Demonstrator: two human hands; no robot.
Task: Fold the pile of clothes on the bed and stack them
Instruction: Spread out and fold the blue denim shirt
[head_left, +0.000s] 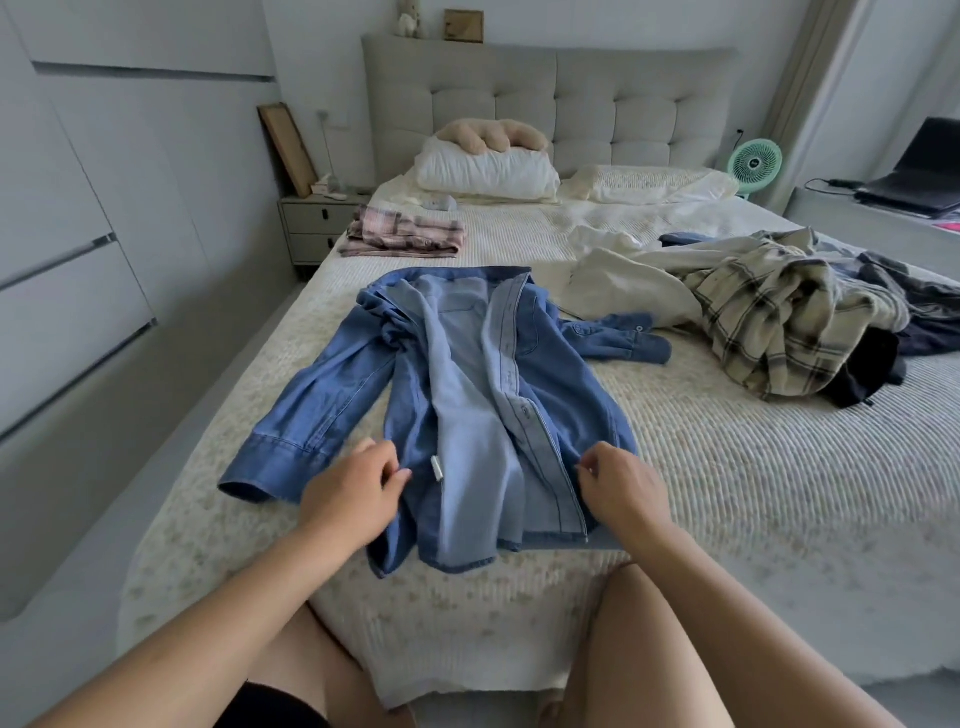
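Near the foot edge of the bed (727, 493), one denim shirt (467, 374) lies open, front up, both sleeves spread outward. The left hand (353, 488) pinches the shirt's left front panel near the hem, and the right hand (618, 483) pinches the right front panel by the button placket. Toward the bed's right edge sits one unfolded pile of clothes (779, 312), a plaid piece on top. Near the left edge, closer to the headboard, rests one folded plaid garment (402, 236). Two pillows (485, 169) lie at the head end.
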